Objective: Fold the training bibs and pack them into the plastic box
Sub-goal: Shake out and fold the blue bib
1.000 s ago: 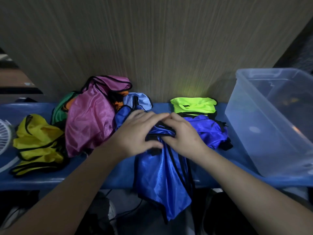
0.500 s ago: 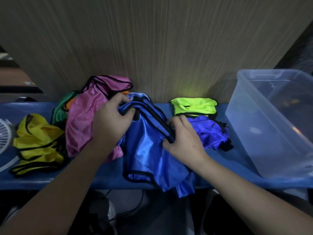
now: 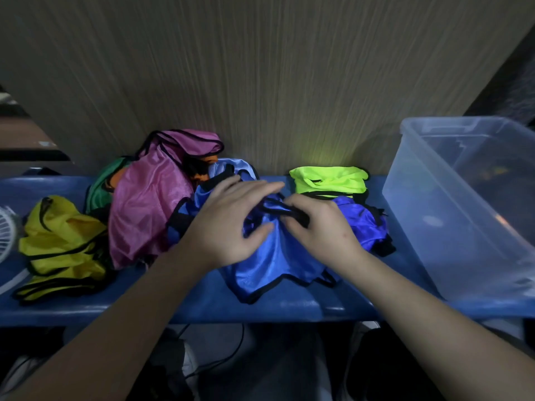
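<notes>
A shiny blue bib [image 3: 272,264] with black trim lies bunched on the blue bench [image 3: 202,305] in front of me. My left hand [image 3: 231,224] lies on its upper part with fingers stretched out flat, thumb against the cloth. My right hand [image 3: 318,227] pinches the black trim at the bib's top fold. A folded purple-blue bib [image 3: 363,224] and a folded neon green bib [image 3: 328,180] sit just right of my hands. The clear plastic box [image 3: 463,209] stands at the right end of the bench and looks empty.
A loose heap sits to the left: a pink bib [image 3: 150,204], a green bib [image 3: 101,186], a bit of orange cloth, and a yellow bib [image 3: 60,244]. A white fan [image 3: 5,230] shows at the left edge. A wood-grain wall backs the bench. Cables lie below.
My left hand let go of the bib's left part and swung right, now lying flat on the cloth near my right hand. The bib is folded narrower and no longer hangs over the edge.
</notes>
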